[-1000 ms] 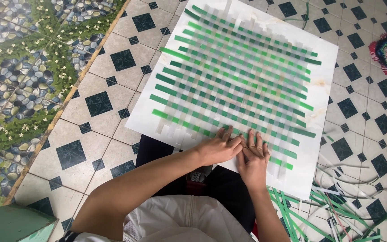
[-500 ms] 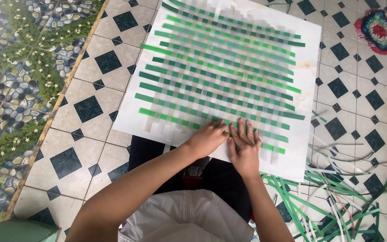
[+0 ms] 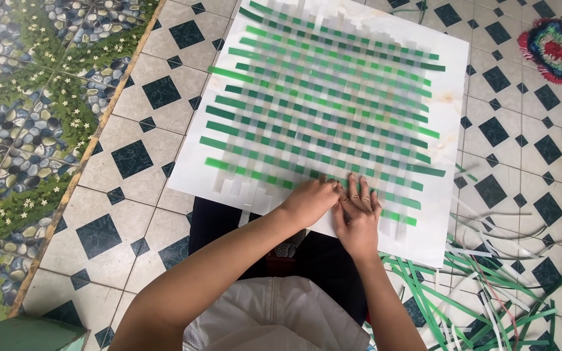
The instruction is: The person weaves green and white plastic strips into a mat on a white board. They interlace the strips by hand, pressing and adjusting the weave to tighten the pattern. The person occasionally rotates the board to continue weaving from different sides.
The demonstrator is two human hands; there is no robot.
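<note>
Head view, looking down at a tiled floor (image 3: 131,123), white with dark diamond insets. A white board (image 3: 447,97) lies flat on it, its near edge over the person's lap.

On the board: a woven mat (image 3: 323,107) of green and pale strips, crossed over and under in a loose grid, tilted a little against the board's edges. Strip ends stick out on all sides.

Left hand (image 3: 312,200): at the mat's near edge, knuckles up, fingers curled under and together, pinching at a strip end there. Whether they truly clamp it I cannot tell; the fingertips are hidden.

Right hand (image 3: 357,214): just beside the left, touching it. Palm down, flat on the near rows, fingers (image 3: 362,190) straight and slightly spread, pressing the weave against the board. Not closed on anything.

Both forearms come up from the bottom of the frame, over a white garment (image 3: 274,318) and dark trousers.

Around:
- Loose strips (image 3: 482,286), green and white, in a tangle on the floor to the right of the lap, near the board's corner.
- A small round rug (image 3: 549,49), multicoloured, top right, well apart from the board.
- Left side: a band of floor tiles (image 3: 27,123) printed with pebbles and small white flowers.
- A green object at bottom left, cut by the frame; kind unclear.
</note>
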